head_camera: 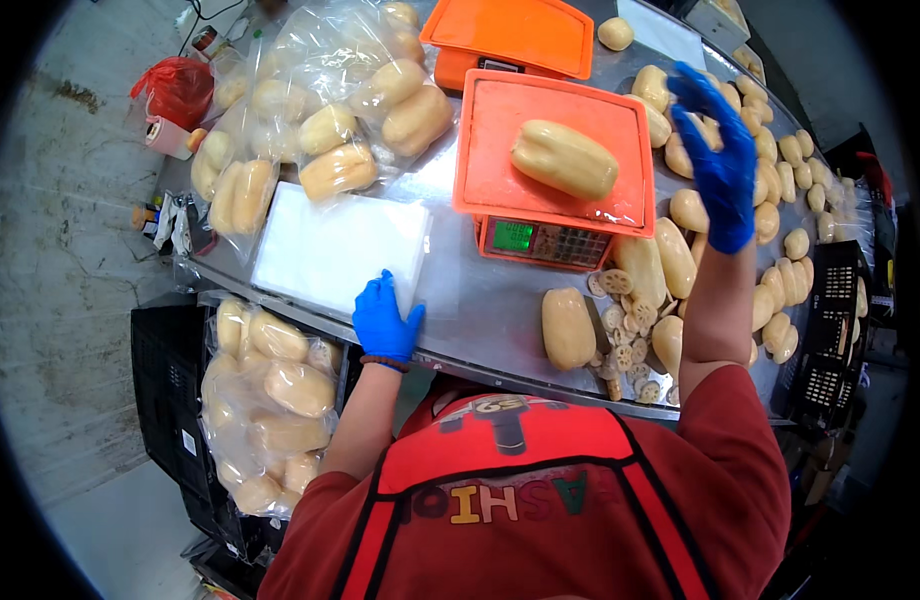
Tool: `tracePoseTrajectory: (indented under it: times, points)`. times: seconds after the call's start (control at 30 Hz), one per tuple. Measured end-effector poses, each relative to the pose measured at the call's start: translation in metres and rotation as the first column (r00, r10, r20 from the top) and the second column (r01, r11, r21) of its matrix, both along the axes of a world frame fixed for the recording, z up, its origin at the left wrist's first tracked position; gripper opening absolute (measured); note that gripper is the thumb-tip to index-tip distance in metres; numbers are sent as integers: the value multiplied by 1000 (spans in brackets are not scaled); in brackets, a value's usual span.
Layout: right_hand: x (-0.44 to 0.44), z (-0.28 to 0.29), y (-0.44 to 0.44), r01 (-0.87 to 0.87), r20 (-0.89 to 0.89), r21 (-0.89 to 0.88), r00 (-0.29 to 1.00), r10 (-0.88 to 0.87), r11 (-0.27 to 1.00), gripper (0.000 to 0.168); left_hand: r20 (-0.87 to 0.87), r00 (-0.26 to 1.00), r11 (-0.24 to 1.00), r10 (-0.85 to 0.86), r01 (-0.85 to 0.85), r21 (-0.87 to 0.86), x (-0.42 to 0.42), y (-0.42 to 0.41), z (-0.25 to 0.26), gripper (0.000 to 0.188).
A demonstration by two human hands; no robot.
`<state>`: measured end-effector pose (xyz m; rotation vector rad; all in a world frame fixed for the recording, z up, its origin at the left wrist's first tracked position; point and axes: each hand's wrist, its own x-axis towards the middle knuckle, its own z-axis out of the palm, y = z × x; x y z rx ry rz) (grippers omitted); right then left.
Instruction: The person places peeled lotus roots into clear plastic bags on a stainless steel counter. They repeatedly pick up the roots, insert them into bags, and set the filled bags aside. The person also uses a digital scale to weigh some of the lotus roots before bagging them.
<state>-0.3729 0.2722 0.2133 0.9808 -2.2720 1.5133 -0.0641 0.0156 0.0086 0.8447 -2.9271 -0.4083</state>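
Observation:
My left hand [388, 319], in a blue glove, rests on the near right corner of a stack of white plastic bags [336, 244], with its thumb apart and nothing seen in its grip. My right hand [719, 172], also gloved in blue, hovers with spread fingers above peeled lotus roots [767, 184] at the right and appears to hold nothing. Between my hands, a single peeled lotus root section [565, 159] lies on the orange tray of a digital scale [490, 180], whose display is lit green.
A second orange scale [512, 34] stands behind. Clear bags of lotus root [340, 169] crowd the back left; more bagged roots [280, 405] fill a black crate [167, 390]. Lotus slices [625, 337] and a knife [601, 330] lie beside another root [568, 330] near the table edge.

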Motion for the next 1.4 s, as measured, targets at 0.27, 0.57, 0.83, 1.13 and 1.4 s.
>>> tracePoseTrajectory:
  times: [0.27,0.57,0.83,1.13,1.4]
  points:
    - [36,-12,48,120,79,-135,991,-110,984,33,73,997,996,-26,32,-78,10,-7,-4,55]
    - [49,-84,10,-52,-100,399,990,99,915,69,80,996,999,-43,46,-29,12,-19,-14,50]
    - [23,-128,-6,-76,329,43,942,58,996,68,-110,980,977,-166,178,113,8,22,15,80]
    - [117,-97,-5,-284,846,-248,403,350,926,46,-617,779,819,-113,425,385,-30,53,103,88]
    - [149,-108,-1,-315,724,-488,375,579,814,59,-380,835,-188,397,479,858,-47,59,86,57]
